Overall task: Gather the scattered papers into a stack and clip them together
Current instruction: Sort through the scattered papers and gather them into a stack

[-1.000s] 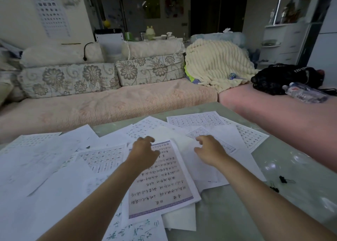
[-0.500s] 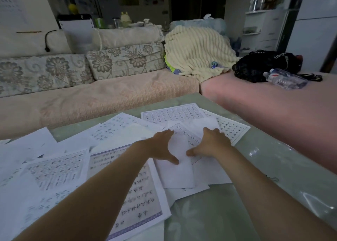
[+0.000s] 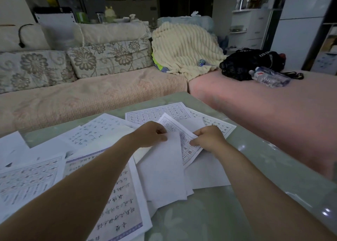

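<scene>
Several white papers lie scattered over the green glass table (image 3: pixel 209 217). My left hand (image 3: pixel 151 134) pinches the top edge of a blank sheet (image 3: pixel 164 169) lifted off the pile. My right hand (image 3: pixel 207 137) grips a printed sheet with a grid of characters (image 3: pixel 179 133) that tilts up between both hands. A large page with handwritten columns and a purple border (image 3: pixel 120 209) lies under my left forearm. More printed sheets (image 3: pixel 156 112) spread behind the hands, others (image 3: pixel 27 182) to the left. No clip is in view.
A sofa with floral cushions (image 3: pixel 109 56) runs behind the table. A cream blanket (image 3: pixel 184 49), a black bag (image 3: pixel 249 62) and a plastic water bottle (image 3: pixel 269 76) rest on the pink seat (image 3: pixel 273 105) to the right. The table's right edge (image 3: pixel 291 175) is close.
Both hands came together from flat on the papers, closed on sheets and lifted them. The view has swung right and up, and the black clips at the table's right are out of sight.
</scene>
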`<state>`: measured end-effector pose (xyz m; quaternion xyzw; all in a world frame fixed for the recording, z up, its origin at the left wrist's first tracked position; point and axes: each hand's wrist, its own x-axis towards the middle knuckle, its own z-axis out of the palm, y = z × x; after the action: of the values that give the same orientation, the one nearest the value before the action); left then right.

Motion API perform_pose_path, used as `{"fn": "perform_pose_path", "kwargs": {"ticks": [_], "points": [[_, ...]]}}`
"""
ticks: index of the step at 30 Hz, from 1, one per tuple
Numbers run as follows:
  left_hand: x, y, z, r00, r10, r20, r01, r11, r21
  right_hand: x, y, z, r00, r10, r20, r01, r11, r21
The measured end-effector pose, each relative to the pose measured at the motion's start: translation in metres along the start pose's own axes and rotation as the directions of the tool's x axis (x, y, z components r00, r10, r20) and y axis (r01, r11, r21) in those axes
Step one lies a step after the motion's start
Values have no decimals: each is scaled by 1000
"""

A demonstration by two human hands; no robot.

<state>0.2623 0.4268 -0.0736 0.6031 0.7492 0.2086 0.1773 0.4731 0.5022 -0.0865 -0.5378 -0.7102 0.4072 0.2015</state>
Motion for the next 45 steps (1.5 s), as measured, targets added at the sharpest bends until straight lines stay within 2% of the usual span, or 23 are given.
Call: {"fn": "perform_pose_path", "kwargs": {"ticks": [2, 3, 5, 7, 9, 11, 12, 13, 14, 16, 17, 18, 20, 22, 24, 26, 28, 29, 33, 36, 38, 39, 45], "points": [[1, 4, -2, 987, -63, -145, 40, 988, -152, 0, 5, -4, 1000, -1, 15, 0, 994, 110], [2, 5, -3, 973, -97, -210, 51, 975, -215, -1, 6, -7, 1000, 7, 9, -9, 975, 224], [3, 7, -7, 936, -176, -304, 74, 945, -320, -3, 7, -14, 999, 54, 9, -51, 863, 503], [6, 9, -11, 892, -250, -378, 83, 910, -407, -1, 9, -17, 994, 109, 3, -81, 715, 694], [12, 11, -12, 868, -297, -397, 126, 906, -403, -1, 10, -16, 988, 146, 57, -132, 576, 807], [15, 16, -11, 876, -321, -360, 221, 930, -293, 0, 11, -15, 977, 92, 193, -214, 405, 889], [16, 19, -9, 883, -328, -337, 259, 937, -234, -2, 10, -15, 967, 53, 249, -251, 359, 899], [18, 20, -7, 887, -336, -318, 282, 937, -206, -5, 8, -16, 960, 1, 281, -262, 364, 894], [19, 20, -5, 887, -344, -307, 295, 935, -195, -6, 7, -15, 960, -38, 276, -232, 443, 866], [19, 20, -1, 885, -358, -298, 308, 930, -203, -5, 8, -10, 988, -41, 146, -77, 695, 715], [19, 18, 1, 886, -360, -291, 300, 925, -232, -4, 8, -9, 999, 1, 53, -34, 776, 630], [18, 17, 2, 893, -361, -268, 277, 911, -305, -4, 9, -10, 999, 32, 8, -30, 786, 617], [12, 16, 2, 918, -358, -171, 229, 831, -508, -4, 13, -16, 999, 46, 6, -38, 736, 676], [7, 14, -1, 943, -315, -108, 201, 797, -570, -5, 15, -23, 999, 41, 20, -42, 677, 735], [4, 14, -4, 957, -255, -136, 143, 825, -547, -4, 15, -27, 998, 60, -13, -27, 624, 781], [1, 17, -5, 941, -264, -210, 92, 800, -593, -4, 16, -29, 995, 94, -21, -39, 598, 801], [1, 18, -4, 912, -330, -242, 79, 723, -686, -4, 17, -28, 996, 86, -12, -45, 628, 777], [2, 19, -3, 902, -361, -236, 92, 696, -712, -4, 18, -27, 996, 86, -26, -40, 683, 729], [-1, 21, 7, 912, -373, -170, 199, 765, -613, -2, 23, -18, 988, 79, -130, -29, 937, 347], [-11, 16, 14, 919, -363, -151, 268, 860, -435, 3, 21, -10, 983, 117, -144, -109, 992, 62], [-19, 12, 18, 897, -381, -222, 316, 906, -281, 4, 16, -7, 978, 144, -154, -136, 989, 62], [-24, 10, 20, 884, -397, -246, 333, 905, -264, 2, 11, -7, 975, 150, -164, -135, 986, 100], [-34, 1, 30, 843, -455, -287, 360, 873, -329, 1, 2, -8, 966, 241, -93, -188, 902, 388]]}}
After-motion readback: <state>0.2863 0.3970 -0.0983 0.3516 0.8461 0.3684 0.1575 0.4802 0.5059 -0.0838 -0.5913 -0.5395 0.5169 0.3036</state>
